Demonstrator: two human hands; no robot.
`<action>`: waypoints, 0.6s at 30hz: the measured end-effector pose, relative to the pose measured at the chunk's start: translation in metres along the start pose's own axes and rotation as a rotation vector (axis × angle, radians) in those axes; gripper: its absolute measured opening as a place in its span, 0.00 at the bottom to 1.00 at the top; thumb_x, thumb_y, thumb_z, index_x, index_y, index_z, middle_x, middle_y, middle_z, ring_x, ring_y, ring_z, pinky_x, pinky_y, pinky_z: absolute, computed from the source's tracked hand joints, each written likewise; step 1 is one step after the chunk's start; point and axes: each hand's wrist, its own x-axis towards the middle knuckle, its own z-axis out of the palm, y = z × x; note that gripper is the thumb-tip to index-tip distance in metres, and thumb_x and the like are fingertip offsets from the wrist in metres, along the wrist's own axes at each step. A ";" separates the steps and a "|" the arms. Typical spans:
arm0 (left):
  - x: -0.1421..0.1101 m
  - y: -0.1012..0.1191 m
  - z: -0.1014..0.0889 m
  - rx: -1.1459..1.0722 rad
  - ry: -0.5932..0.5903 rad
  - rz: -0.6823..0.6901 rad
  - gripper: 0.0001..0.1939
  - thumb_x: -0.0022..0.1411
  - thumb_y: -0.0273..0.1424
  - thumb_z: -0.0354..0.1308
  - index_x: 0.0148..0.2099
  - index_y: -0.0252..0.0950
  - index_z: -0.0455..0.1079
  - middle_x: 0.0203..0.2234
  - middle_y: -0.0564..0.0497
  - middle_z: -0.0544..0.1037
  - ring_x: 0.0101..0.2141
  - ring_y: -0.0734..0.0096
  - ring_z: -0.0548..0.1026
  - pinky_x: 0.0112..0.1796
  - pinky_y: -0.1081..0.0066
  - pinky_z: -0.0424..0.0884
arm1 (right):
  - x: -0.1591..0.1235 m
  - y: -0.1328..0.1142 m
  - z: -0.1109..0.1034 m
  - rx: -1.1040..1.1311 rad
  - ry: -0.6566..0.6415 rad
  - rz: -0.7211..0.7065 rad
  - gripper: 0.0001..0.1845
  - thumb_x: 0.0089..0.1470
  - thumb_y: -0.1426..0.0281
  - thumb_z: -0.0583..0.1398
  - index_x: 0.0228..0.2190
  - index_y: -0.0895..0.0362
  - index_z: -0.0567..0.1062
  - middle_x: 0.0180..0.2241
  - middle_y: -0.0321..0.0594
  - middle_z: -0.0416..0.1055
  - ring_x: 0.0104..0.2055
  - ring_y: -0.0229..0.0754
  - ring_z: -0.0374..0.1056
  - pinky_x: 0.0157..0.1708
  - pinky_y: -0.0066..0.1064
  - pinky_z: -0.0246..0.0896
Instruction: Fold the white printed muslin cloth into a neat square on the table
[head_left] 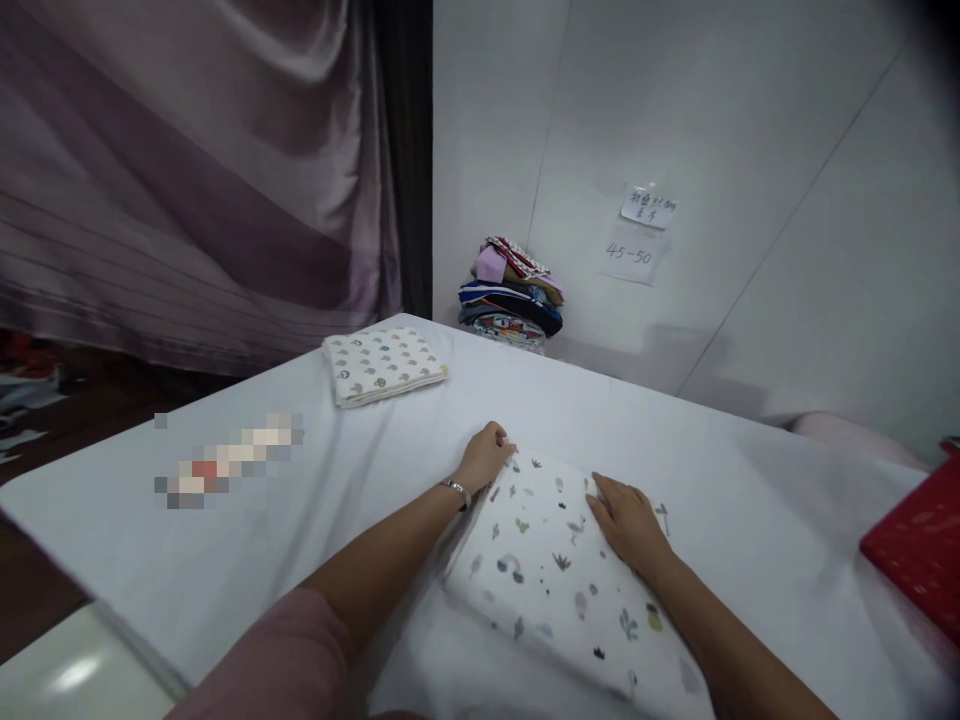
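Note:
A folded white cloth [555, 560] printed with cactuses, a rainbow and a flamingo lies in front of me on the white-covered table [360, 480]. At its far left corner, my left hand [484, 462] has its fingers closed in a pinch on the cloth's edge. My right hand [630, 520] rests flat on the right side of the same cloth, fingers stretched out. A second folded cloth [386, 365], white with small grey-green prints, lies apart near the table's far left edge.
Against the wall is a stack of folded fabrics [514, 290]. Red fabric [919, 550] lies at the right edge. A blurred-out patch [229, 460] covers something on the left of the table. A mauve curtain [225, 180] hangs behind. Paper notes [634, 252] are on the wall.

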 end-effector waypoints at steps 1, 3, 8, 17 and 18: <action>-0.001 0.002 -0.002 0.004 0.000 0.010 0.09 0.53 0.30 0.56 0.38 0.36 0.64 0.32 0.50 0.73 0.33 0.69 0.71 0.35 0.70 0.66 | 0.001 -0.002 -0.002 -0.016 -0.010 0.009 0.25 0.59 0.62 0.45 0.54 0.58 0.63 0.53 0.47 0.64 0.56 0.48 0.58 0.55 0.45 0.48; -0.005 0.009 -0.009 0.007 0.000 0.037 0.12 0.54 0.30 0.56 0.42 0.35 0.64 0.36 0.49 0.73 0.35 0.69 0.71 0.37 0.70 0.66 | 0.001 -0.010 -0.010 -0.056 -0.032 0.021 0.27 0.59 0.61 0.46 0.55 0.60 0.62 0.57 0.48 0.60 0.59 0.50 0.53 0.57 0.49 0.44; -0.032 0.022 -0.018 0.123 -0.040 0.409 0.15 0.63 0.34 0.47 0.51 0.38 0.63 0.49 0.48 0.70 0.49 0.66 0.67 0.52 0.65 0.59 | -0.002 -0.042 -0.021 -0.066 -0.058 -0.173 0.29 0.59 0.59 0.47 0.59 0.59 0.56 0.62 0.45 0.48 0.64 0.48 0.41 0.60 0.49 0.37; -0.040 -0.001 -0.002 0.434 -0.319 0.477 0.25 0.65 0.42 0.39 0.62 0.41 0.51 0.62 0.49 0.53 0.62 0.64 0.48 0.58 0.52 0.45 | -0.004 -0.049 0.011 -0.013 -0.093 -0.289 0.31 0.61 0.55 0.43 0.61 0.56 0.51 0.63 0.44 0.43 0.65 0.48 0.36 0.60 0.50 0.33; -0.039 -0.001 -0.002 0.439 -0.312 0.482 0.25 0.65 0.42 0.39 0.62 0.42 0.51 0.62 0.50 0.53 0.62 0.64 0.48 0.58 0.52 0.45 | -0.005 -0.049 0.009 -0.002 -0.110 -0.281 0.31 0.61 0.55 0.43 0.61 0.55 0.51 0.63 0.43 0.43 0.65 0.47 0.36 0.61 0.50 0.33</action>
